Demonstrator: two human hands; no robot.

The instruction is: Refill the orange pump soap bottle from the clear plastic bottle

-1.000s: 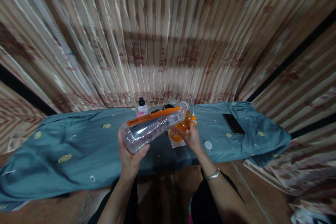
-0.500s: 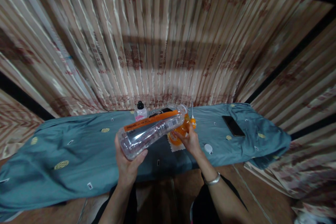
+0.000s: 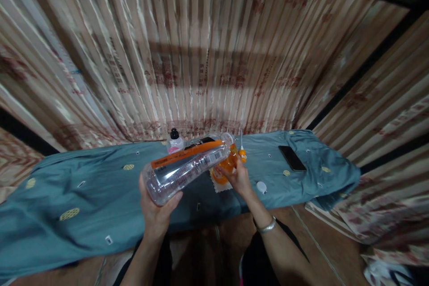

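1. The person's left hand (image 3: 156, 212) was closed around the base of a clear plastic bottle (image 3: 187, 166), thumb on the near side and fingers wrapped behind. The grip was firm and full, with the bottle's bottom end resting in the palm.

2. The bottle lay tipped well over, almost level. From the grip it ran up and away to the right, so its open neck sat at the far end, over an orange container (image 3: 224, 167). An orange and black label ran along its upper side.

3. The right hand (image 3: 238, 178) was curled about the orange container, just beyond and to the right of the left-hand grip. The fingers were partly closed on its near side. How tightly they held could not be made out. A bracelet (image 3: 267, 226) sat on that wrist.

4. The orange container stood on a small pale mat (image 3: 217, 185), directly below the bottle's neck. Whether neck and container touched could not be told.

5. A white cap (image 3: 261, 186) lay just right of the right hand on the blue cloth (image 3: 90, 192).

6. Beyond the bottle's neck stood a thin tool with an orange handle (image 3: 241, 152), upright.

7. Beyond the bottle's middle stood a small bottle with a black cap (image 3: 174, 141).

8. A dark phone (image 3: 292, 157) lay flat, well right of both hands.

9. A striped curtain (image 3: 201, 53) hung behind the covered surface.
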